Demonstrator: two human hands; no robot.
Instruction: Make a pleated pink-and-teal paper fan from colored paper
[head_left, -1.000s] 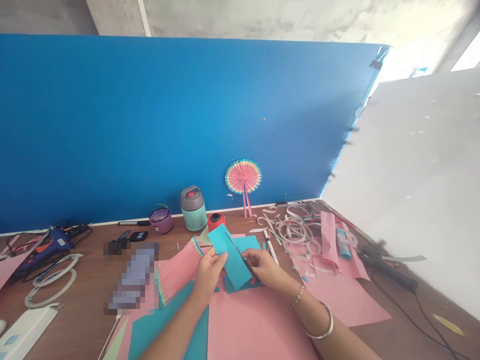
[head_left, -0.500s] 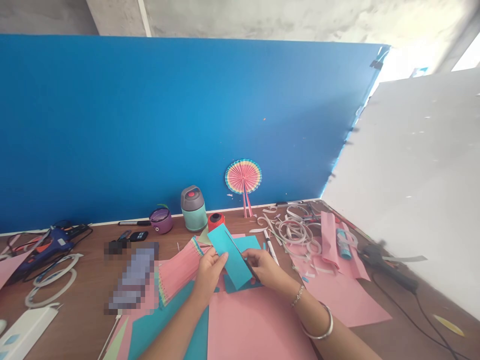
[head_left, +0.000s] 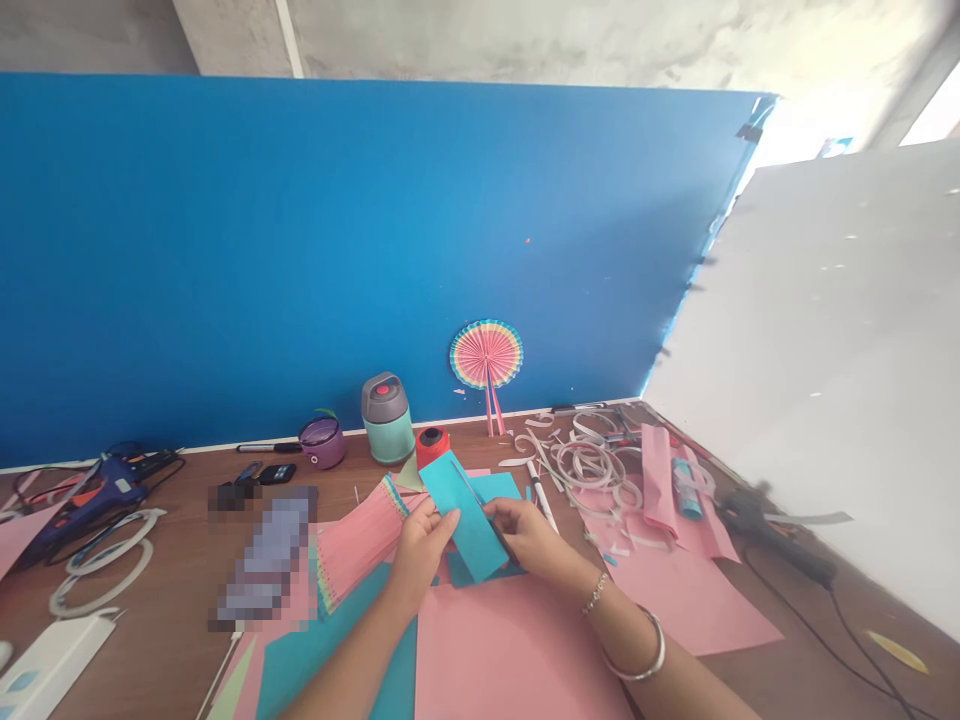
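Blue partition [head_left: 300,250] takes up most of bkgd; white panel [head_left: 840,320] meets it at far R corner. Brown tabletop [head_left: 172,560] runs along base of both. Big pink sheet [head_left: 510,650] lies flat at front ctr; large turquoise sheet [head_left: 322,640] is just beside it on L, partly hidden by L forearm. Pleated pink strip [head_left: 360,545] w/ turquoise & yellow ends lies slanted, L of hands. L hand [head_left: 418,545] pinches turquoise piece [head_left: 471,530] b/w thumb & fingers at its L edge. R hand [head_left: 529,535] is curled round scissors, at piece's R side. Piece itself is tilted, approx. ctr, b/w both hands, above another turquoise scrap [head_left: 501,486]. Mint flask [head_left: 388,430] w/ grey lid stands at back, nr partition. Round pleated fan [head_left: 472,345], pink w/ yellow & turquoise rim, is upright vs. partition. Silver bangle [head_left: 663,645] circles R forearm. Purple cup [head_left: 322,445] is L of flask; red round item [head_left: 433,440] is R of it. Smallest: scissors [head_left: 472,488], thin blade along piece's upper R part, handles mostly hidden by R hand.
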